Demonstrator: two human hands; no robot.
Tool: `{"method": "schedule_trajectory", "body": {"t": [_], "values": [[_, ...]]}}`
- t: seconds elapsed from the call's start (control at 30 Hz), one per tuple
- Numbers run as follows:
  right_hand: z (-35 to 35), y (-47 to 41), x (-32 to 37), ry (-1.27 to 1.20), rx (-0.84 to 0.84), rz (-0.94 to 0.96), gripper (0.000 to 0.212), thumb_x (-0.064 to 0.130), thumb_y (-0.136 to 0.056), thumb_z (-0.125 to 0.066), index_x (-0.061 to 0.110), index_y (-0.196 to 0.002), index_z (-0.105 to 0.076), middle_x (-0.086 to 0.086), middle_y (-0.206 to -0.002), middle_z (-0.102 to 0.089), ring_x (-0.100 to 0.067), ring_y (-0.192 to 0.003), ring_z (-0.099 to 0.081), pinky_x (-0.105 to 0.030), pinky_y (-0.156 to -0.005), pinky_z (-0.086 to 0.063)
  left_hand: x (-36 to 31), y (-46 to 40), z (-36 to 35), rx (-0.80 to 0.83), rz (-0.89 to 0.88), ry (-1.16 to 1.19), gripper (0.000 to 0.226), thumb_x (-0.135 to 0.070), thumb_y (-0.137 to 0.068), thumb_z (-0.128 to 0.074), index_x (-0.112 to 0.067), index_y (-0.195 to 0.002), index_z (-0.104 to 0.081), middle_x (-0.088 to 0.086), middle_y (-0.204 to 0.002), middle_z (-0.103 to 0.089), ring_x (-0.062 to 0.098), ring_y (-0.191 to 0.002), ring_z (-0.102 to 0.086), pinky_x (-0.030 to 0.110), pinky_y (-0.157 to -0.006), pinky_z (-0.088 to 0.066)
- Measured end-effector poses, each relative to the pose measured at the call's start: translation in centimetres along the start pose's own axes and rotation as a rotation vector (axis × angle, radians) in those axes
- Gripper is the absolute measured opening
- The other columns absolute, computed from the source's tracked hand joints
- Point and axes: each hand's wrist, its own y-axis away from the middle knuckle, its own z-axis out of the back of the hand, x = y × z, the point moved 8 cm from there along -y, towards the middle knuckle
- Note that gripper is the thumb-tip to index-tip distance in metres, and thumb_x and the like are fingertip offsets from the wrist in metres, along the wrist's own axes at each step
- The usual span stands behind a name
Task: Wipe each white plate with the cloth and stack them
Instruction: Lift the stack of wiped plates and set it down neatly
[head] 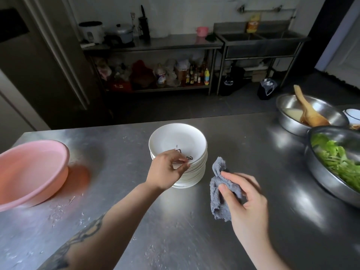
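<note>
With left hand (167,168) pinching the near rim of the top white plate (176,141) on the stack (191,175) mid-counter, right hand (246,197) clutching the grey cloth (219,193) just beside: lift straight up, avoid dragging neighbours, then wipe.

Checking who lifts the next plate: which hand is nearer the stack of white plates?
Left. The left hand is at the near rim of the stack of white plates; the right hand holds the grey cloth beside it, apart.
</note>
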Motion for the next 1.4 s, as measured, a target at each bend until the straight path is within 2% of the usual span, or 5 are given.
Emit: {"method": "schedule_trajectory", "body": {"t": [0.2, 0.4, 0.6, 1.13, 1.4], "values": [[0.7, -0.4, 1.4, 0.012, 0.025, 0.044, 0.032, 0.001, -0.074, -0.078, 0.024, -0.095, -0.074, 0.014, -0.1, -0.062, -0.01, -0.099, -0.061, -0.019, -0.084, -0.046, -2.7, 4.0, 7.0, -0.246, -0.017, -0.181, 0.019, -0.016, -0.079, -0.08, -0.018, -0.098, -0.075, -0.005, -0.109, -0.072, 0.016, -0.1, -0.065, 0.031, -0.092, -0.046], [0.0, 2.4, -0.2, 0.066, 0.155, 0.033, 0.03, 0.002, -0.074, -0.077, 0.024, -0.094, -0.074, 0.015, -0.1, -0.06, -0.006, -0.098, -0.058, -0.012, -0.082, -0.042, 0.8, 16.9, 10.7, -0.339, 0.33, -0.253, 0.016, -0.013, -0.079, -0.079, -0.022, -0.092, -0.075, -0.007, -0.108, -0.071, 0.018, -0.088, -0.064, 0.032, -0.073, -0.048], [-0.3, 8.0, -6.5, 0.197, 0.319, -0.174, 0.025, 0.003, -0.076, -0.074, 0.021, -0.092, -0.073, 0.01, -0.102, -0.06, -0.009, -0.097, -0.059, -0.003, -0.08, -0.036, 2.6, 25.4, 5.2, -0.222, 0.539, -0.174, 0.016, -0.013, -0.083, -0.076, -0.024, -0.095, -0.075, -0.011, -0.111, -0.069, 0.017, -0.091, -0.065, 0.028, -0.071, -0.047], [8.1, 12.1, -14.8, 0.562, 0.349, -0.306, 0.026, -0.002, -0.079, -0.069, 0.006, -0.104, -0.072, -0.009, -0.111, -0.059, -0.026, -0.105, -0.055, -0.013, -0.086, -0.03, -3.0, 23.2, -5.3, 0.016, 0.386, -0.142, 0.016, -0.016, -0.086, -0.073, -0.022, -0.101, -0.075, -0.008, -0.114, -0.069, 0.022, -0.081, -0.066, 0.023, -0.074, -0.042], [8.3, 12.5, -15.5, 0.607, 0.354, -0.286, 0.029, -0.004, -0.079, -0.069, 0.006, -0.106, -0.071, -0.01, -0.115, -0.06, -0.03, -0.11, -0.052, -0.019, -0.09, -0.031, -3.1, 23.1, -6.6, 0.055, 0.394, -0.133, 0.016, -0.016, -0.087, -0.071, -0.024, -0.1, -0.075, -0.01, -0.115, -0.068, 0.017, -0.096, -0.066, 0.024, -0.078, -0.045]]}}
